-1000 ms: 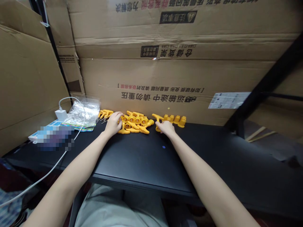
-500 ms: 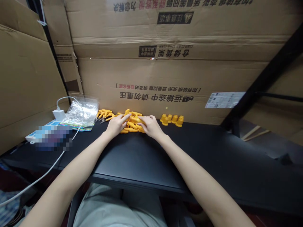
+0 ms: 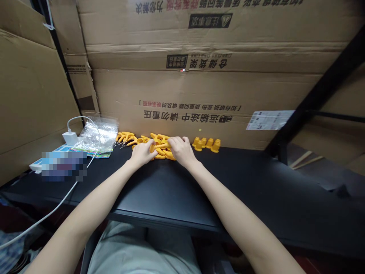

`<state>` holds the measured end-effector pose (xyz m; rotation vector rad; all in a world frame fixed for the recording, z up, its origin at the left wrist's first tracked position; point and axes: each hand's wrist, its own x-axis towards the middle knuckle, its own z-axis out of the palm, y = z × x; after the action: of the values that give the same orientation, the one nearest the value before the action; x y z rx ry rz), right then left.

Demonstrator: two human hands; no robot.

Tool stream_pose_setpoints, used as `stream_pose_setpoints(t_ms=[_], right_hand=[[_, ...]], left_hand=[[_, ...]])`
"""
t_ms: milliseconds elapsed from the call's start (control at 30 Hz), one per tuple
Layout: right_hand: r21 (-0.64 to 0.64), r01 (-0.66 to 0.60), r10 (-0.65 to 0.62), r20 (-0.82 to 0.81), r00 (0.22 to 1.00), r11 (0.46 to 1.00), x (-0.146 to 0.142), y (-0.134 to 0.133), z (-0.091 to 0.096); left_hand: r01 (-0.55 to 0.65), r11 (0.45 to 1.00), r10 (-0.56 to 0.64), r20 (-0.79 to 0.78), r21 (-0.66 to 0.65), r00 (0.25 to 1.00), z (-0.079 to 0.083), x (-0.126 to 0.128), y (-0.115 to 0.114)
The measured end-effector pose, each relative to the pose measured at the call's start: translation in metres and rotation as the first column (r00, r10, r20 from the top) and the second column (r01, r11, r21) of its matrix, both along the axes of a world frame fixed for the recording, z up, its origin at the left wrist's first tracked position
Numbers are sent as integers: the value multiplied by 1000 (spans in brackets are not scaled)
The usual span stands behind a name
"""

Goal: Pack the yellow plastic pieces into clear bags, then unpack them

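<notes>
At the far side of the black table, my left hand is closed round one end of a yellow plastic piece with a ridged, screw-like shaft. The other end is pinched by the fingers of my right hand. Its exact kind is unclear, since my fingers cover both ends. Beneath and behind my hands lies a pile of yellow plastic parts, some curved or branched like handles.
Several yellow flanged caps stand right of my hands. More yellow parts with small chains lie to the left, beside clear plastic bags, a power strip and a white cable. Cardboard walls the back.
Both hands have shifted slightly over the pile. My left fingers, stretched out before, now curl round the yellow piece, and its ridged shaft shows between my hands.
</notes>
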<state>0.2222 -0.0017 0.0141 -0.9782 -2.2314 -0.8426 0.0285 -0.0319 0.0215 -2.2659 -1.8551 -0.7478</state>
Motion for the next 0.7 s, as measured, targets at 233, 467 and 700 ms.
stream_pose_setpoints(t_ms=[233,467,700], right_hand=[[-145,-78,87,57,995,986,-1,0,-3],[-114,119,-133,-123,983,986,12,3,10],[-298,439,-528,-564,635,847,101,31,-8]], left_hand=[[-27,1000,27,-10,13,1000,1,-9,3],[-65,996,62,47,56,997,5,-14,4],[-226,969,193,261,99,946,-1,-47,24]])
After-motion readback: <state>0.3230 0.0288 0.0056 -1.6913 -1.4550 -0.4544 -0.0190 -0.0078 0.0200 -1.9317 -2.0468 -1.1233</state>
